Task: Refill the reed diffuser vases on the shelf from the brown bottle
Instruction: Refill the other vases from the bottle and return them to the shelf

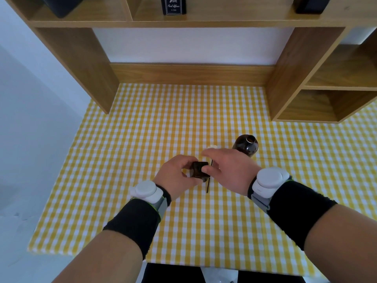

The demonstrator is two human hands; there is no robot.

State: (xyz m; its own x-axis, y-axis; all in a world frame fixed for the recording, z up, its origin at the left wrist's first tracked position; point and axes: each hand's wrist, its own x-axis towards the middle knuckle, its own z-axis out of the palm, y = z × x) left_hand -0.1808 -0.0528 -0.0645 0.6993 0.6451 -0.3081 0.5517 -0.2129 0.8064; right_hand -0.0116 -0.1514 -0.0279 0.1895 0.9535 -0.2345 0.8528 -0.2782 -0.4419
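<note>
A small dark square diffuser vase (198, 169) stands on the yellow checked tablecloth, with my left hand (177, 176) gripping its left side. My right hand (226, 168) reaches over from the right, thumb pressed on the vase's top; a thin dark reed stick (208, 184) shows below the vase and something white (212, 147) peeks out past the fingers. The brown bottle (245, 145) stands uncapped just behind my right hand. Another black diffuser vase (173, 5) with a white label sits on the upper shelf.
A wooden shelf unit (191, 74) frames the back of the table, with open compartments (326, 105) at the right. Dark boxes (63, 6) stand on the top shelf at left and right. The table's front edge (183, 264) is close to my body.
</note>
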